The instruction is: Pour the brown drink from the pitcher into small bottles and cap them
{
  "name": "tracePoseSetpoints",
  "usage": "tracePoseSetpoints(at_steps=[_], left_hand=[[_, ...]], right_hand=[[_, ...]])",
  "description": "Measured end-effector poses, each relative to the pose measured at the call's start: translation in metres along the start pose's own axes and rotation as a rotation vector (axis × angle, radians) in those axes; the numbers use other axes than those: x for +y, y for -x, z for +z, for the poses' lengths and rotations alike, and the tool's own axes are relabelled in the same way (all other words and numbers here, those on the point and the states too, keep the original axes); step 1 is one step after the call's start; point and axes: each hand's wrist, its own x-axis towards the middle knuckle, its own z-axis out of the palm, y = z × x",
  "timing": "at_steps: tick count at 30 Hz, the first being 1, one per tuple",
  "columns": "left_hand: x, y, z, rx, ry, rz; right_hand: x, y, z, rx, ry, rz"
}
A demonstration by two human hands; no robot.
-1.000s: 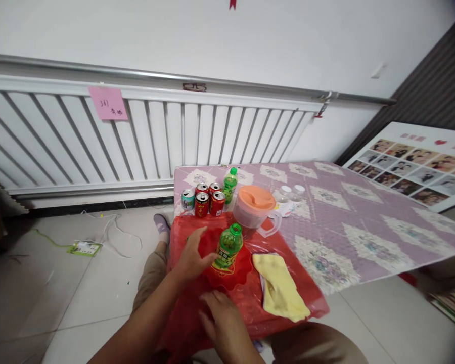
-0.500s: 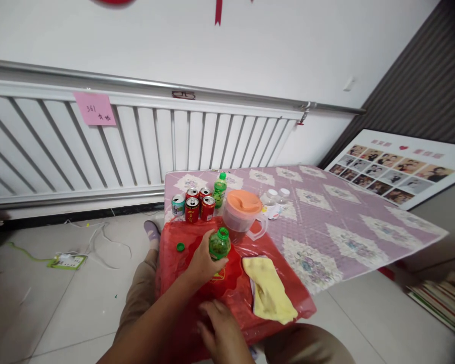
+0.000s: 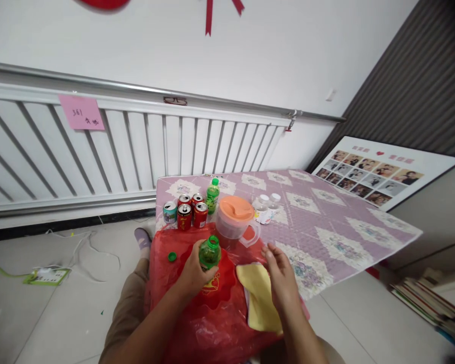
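Green bottle [image 3: 210,254], likely squeezable, is clasped by the left hand [image 3: 195,270], best lightly mid-body. The right hand [image 3: 282,275], at right, is unoccupied.

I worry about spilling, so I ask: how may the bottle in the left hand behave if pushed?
The tall-looking bottle could tip without support from the left hand. Uncapped, it might spill any liquid. It looks like clear plastic, so it would probably yield when squeezed.
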Motion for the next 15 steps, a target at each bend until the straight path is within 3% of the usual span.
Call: tracePoseSetpoints(at_steps=[6, 11, 15], left_hand=[[-0.004, 0.0, 0.002, 0.002, 0.007, -0.014], [-0.008, -0.001, 0.004, 0.036, 0.006, -0.005], [-0.007, -0.001, 0.004, 0.007, 0.038, -0.017]], right_hand=[[-0.009, -0.053, 0.018, -0.072, -0.065, 0.107], [-0.013, -0.063, 0.039, -0.206, -0.164, 0.166], [-0.016, -0.061, 0.053, -0.162, -0.248, 0.135]])
